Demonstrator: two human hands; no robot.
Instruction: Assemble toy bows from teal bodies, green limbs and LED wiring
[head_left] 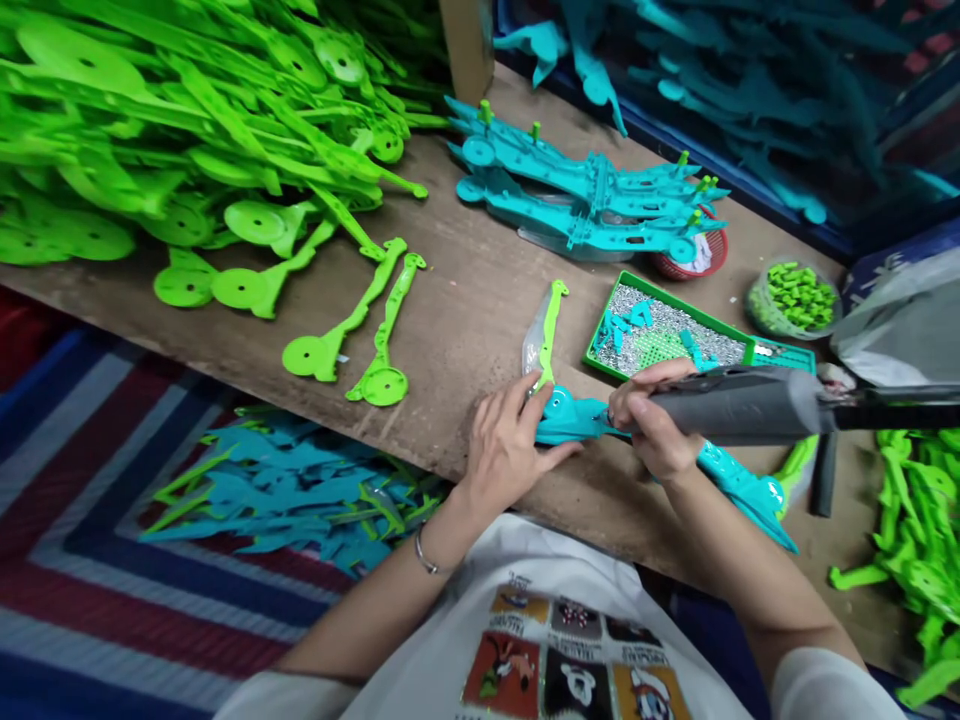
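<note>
A long blue plastic piece (574,418) lies near the front edge of the workbench. My left hand (504,432) grips its left end, fingertips where a green plastic arm with a clear blade (550,325) joins it. In my right hand (660,430) is a grey power screwdriver (742,405), held level with its tip pointing left onto the blue piece. The hand and tool hide the middle of that piece. A second green arm (799,465) sticks out at its right end. Beyond the tool is a green tray (592,350) of small screws and blue bits.
Green plastic parts (247,150) are heaped at the left, more (922,530) at the right. Blue frames (585,190) lie behind, beside a red basket (694,265). A clear tub (793,300) holds green pegs. Blue-green pieces (292,490) fill a striped bag below.
</note>
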